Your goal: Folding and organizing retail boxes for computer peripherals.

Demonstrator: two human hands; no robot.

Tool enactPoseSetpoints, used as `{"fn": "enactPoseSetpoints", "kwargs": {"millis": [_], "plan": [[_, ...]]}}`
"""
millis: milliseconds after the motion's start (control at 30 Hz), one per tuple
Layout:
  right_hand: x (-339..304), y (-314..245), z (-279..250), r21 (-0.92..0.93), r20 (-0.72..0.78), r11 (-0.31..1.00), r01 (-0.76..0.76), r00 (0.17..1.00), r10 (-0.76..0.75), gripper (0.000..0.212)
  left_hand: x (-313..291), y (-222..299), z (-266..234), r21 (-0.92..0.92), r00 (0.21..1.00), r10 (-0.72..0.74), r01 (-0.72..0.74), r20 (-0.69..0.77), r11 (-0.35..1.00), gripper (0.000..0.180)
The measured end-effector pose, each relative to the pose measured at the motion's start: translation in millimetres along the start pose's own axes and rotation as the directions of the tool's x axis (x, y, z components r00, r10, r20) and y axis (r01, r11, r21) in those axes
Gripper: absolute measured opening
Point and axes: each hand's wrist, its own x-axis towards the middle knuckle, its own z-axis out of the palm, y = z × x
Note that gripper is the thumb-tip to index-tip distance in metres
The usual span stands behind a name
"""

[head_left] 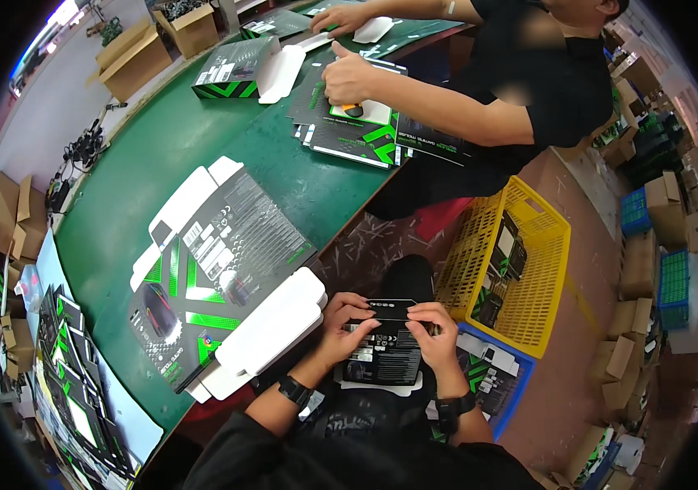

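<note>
Over my lap, a small black carton (386, 363) with white print is held between my two hands. My left hand (341, 331) grips its upper left corner, thumb on the near face and fingers along the edge. At the upper right corner my right hand (439, 339) pinches it the same way. A crease runs across the carton between the thumbs, and a white flap shows at its lower end. On the green table (128, 155) to my left, an unfolded black and green carton (271, 233) lies flat with white flaps spread.
Across the table a co-worker's hand (353, 77) rests over stacked cartons (341, 135), with an orange object beneath it. A yellow crate (557, 286) and a blue crate (520, 384) holding cartons stand at my right. Flat cartons (71, 384) are piled far left.
</note>
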Motion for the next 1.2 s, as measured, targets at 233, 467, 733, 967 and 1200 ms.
{"fn": "enactPoseSetpoints", "kwargs": {"millis": [233,467,733,967,1200], "plan": [[1,9,-2,0.033,-0.046,0.999,-0.023,0.999,0.025,0.019,-14,6,0,-0.157,0.988,-0.153,0.151,-0.004,0.976,0.045],[-14,13,-17,0.231,-0.263,0.967,-0.106,0.950,0.167,0.021,-56,21,-6,-0.007,0.863,-0.434,0.451,0.258,0.892,0.103],[27,14,-66,0.713,-0.431,0.701,-0.003,0.787,0.441,0.032,48,201,-95,0.284,0.978,-0.142,0.093,0.155,0.954,0.101],[34,-13,-23,0.815,-0.068,0.551,-0.180,0.914,0.400,0.022,181,167,-306,0.399,0.734,-0.043,0.416,-0.678,0.817,0.095],[16,-23,-10,0.583,0.194,0.630,-0.513,0.841,0.505,0.056,88,173,-281,0.864,0.850,-0.197,0.503,-0.489,0.025,0.099]]}}
